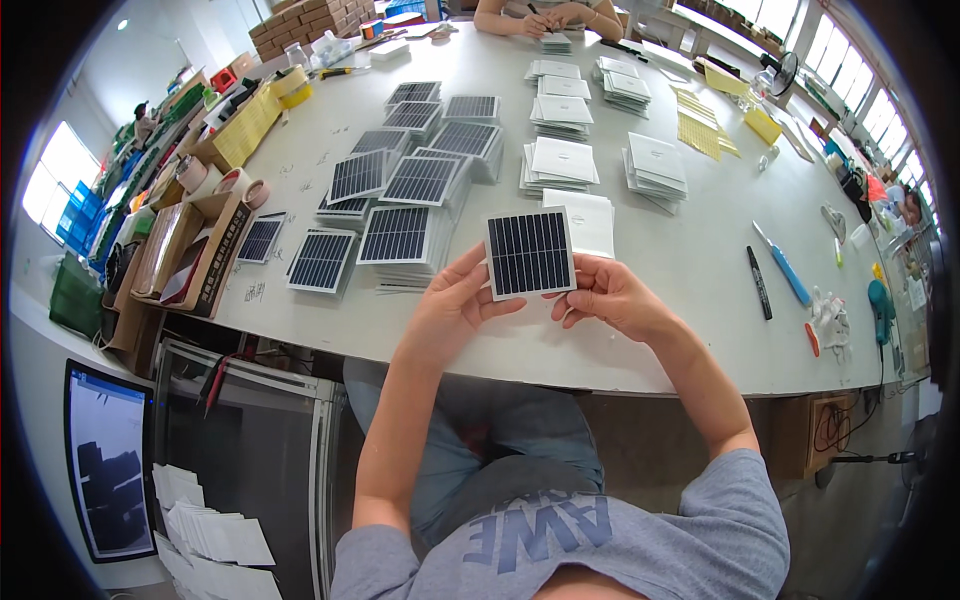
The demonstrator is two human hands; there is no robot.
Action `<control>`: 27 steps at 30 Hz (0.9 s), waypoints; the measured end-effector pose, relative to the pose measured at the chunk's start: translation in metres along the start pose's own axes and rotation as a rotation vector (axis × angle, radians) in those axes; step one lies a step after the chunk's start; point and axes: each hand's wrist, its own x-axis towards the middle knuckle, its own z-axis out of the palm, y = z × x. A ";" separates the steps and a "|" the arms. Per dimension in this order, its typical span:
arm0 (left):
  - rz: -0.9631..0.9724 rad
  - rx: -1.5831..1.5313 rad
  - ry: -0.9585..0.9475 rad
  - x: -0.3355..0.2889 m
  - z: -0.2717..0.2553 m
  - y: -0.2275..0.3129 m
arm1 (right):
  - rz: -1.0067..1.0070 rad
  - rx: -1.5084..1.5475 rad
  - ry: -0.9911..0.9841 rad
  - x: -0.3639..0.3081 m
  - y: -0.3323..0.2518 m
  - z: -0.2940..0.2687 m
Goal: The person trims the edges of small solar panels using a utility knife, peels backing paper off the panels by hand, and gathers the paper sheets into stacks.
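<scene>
A small square solar panel [530,253], dark blue with thin pale lines and a white border, is held up over the near part of the table, its cell side facing me. My left hand [463,297] grips its left edge, thumb and fingers closed on it. At its lower right, my right hand [610,296] pinches the edge, with the fingers partly hidden behind the panel. Just behind it lies a stack of white-backed panels [590,222], partly covered. To the left stand stacks of panels [398,236] with their dark faces up.
More white-backed stacks [562,160] run toward a co-worker's hands [560,15] at the far edge. A black marker [760,283], a blue-handled tool [788,270] and white gloves [830,322] lie on the right. A cardboard box [205,255] with tape rolls stands at the left edge.
</scene>
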 end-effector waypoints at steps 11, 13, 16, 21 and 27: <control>0.009 0.031 0.028 -0.001 0.002 0.001 | -0.024 0.015 -0.058 -0.001 0.002 0.001; 0.010 0.040 0.037 -0.001 0.003 0.001 | -0.024 0.032 -0.040 -0.002 0.002 0.004; 0.015 0.025 0.016 -0.003 0.007 0.002 | -0.027 0.092 0.062 0.000 0.010 -0.002; -0.183 0.136 -0.138 -0.014 0.011 0.002 | -0.057 0.005 0.196 0.014 -0.017 -0.015; -0.003 0.495 0.103 -0.013 0.022 -0.017 | -0.145 -0.075 0.283 0.053 -0.043 -0.004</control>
